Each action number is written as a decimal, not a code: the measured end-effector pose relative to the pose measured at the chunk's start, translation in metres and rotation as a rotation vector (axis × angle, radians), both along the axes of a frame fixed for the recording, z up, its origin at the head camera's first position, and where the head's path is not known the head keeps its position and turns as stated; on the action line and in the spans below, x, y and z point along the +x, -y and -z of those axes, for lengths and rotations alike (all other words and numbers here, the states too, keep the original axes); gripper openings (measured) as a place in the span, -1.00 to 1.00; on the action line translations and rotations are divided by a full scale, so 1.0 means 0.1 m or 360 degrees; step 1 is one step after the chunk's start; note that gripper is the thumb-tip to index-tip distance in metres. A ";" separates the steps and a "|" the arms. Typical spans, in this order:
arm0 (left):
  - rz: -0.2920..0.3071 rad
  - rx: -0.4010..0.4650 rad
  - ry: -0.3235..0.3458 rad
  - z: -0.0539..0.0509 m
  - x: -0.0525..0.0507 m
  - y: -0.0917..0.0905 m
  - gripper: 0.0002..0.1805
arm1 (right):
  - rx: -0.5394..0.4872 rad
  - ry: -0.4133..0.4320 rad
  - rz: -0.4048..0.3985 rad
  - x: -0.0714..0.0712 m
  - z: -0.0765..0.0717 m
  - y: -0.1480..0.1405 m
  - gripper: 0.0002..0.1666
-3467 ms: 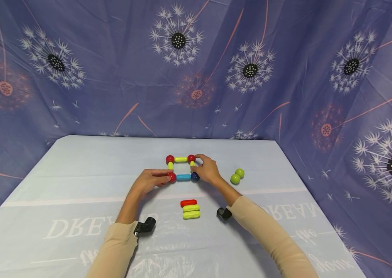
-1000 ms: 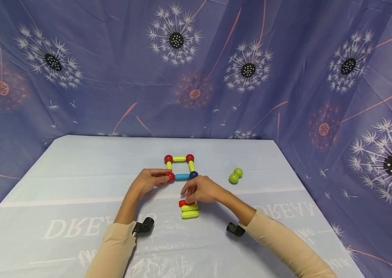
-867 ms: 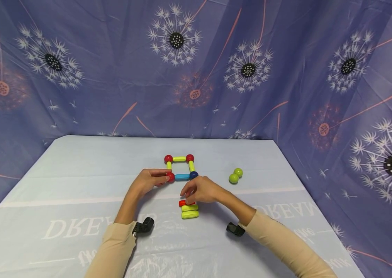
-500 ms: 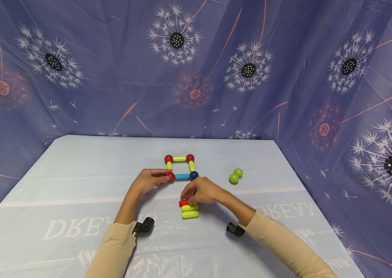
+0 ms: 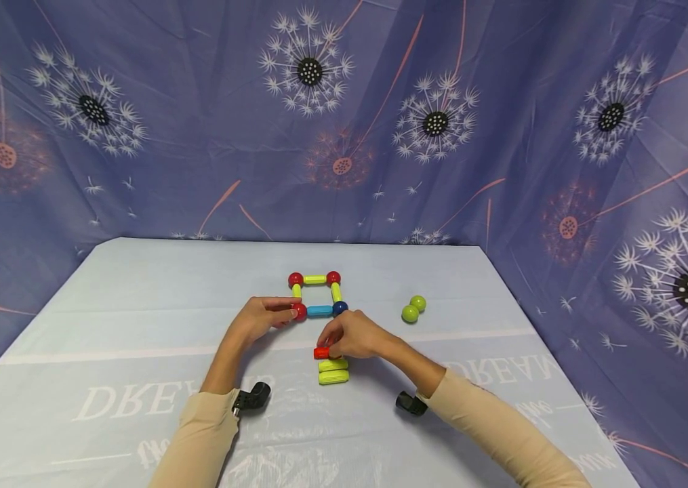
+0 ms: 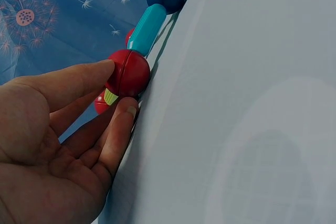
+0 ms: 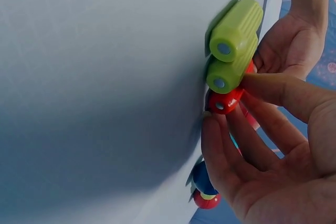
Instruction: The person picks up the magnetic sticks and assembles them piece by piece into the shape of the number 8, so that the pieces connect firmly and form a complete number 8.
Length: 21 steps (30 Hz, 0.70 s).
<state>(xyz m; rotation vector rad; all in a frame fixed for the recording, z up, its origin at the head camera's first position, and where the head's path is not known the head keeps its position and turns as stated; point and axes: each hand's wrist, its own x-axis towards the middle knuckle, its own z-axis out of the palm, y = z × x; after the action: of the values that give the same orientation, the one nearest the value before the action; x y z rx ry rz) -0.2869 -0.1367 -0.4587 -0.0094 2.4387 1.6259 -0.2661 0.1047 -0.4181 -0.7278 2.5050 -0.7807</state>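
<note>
A square of magnetic balls and rods lies on the table, its corners three red balls and one dark blue ball (image 5: pixel 340 308). My left hand (image 5: pixel 266 316) pinches the near-left red ball (image 6: pixel 128 73) between thumb and fingers. A light blue rod (image 6: pixel 147 29) joins that ball to the dark blue one. My right hand (image 5: pixel 356 335) pinches a red magnetic rod (image 5: pixel 322 353) between thumb and fingers; its right part is hidden by the hand in the head view. Two yellow-green rods (image 7: pixel 236 30) lie side by side right by the red rod.
Two green balls (image 5: pixel 411 313) sit together on the table to the right of the square. The white-covered table (image 5: pixel 154 285) backs onto a purple dandelion-print cloth (image 5: pixel 209 122). A dark wrist camera (image 5: pixel 253 396) sticks out from the left sleeve.
My right hand has left the square's right side, come down to the red rod and taken hold of it; the rod has just shifted slightly away from me. My left hand stays on its red ball.
</note>
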 end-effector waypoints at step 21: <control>-0.0006 0.0024 0.0024 -0.01 0.01 0.00 -0.62 | 0.0053 -0.0077 0.0023 -0.03 0.04 0.07 -0.75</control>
<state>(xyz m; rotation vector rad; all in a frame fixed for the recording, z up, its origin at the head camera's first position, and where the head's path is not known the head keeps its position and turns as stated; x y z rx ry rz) -0.2861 -0.1365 -0.4573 -0.0235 2.4164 1.6399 -0.2691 0.0980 -0.4219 -0.7262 2.5628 -0.7325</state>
